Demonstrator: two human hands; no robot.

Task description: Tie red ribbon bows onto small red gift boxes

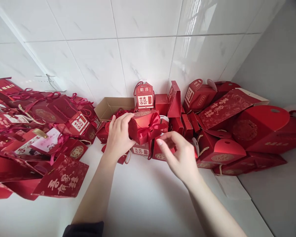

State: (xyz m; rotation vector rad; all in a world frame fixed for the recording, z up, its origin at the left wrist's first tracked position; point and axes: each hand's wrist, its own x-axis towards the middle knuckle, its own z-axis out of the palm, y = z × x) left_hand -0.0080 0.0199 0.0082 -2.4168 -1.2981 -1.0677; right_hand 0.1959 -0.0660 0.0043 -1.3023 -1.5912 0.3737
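Note:
My left hand [120,134] is closed around the left side of a small red gift box [138,121], holding it up above the white surface. A dark pink ribbon bow [151,128] is tied on the box's front. My right hand [181,153] is just right of the bow, with thumb and index fingertips brought together in a pinch beside the ribbon. Whatever lies between those fingertips is too small to make out. Behind the held box stand a red box with white double-happiness label [145,101] and an open brown-lined carton [115,107].
A heap of red gift boxes with ribbons and cords [46,110] fills the left side. More red boxes [256,131] are stacked on the right, against a grey panel [278,65]. A white tiled wall [145,56] rises behind the white tabletop [148,200].

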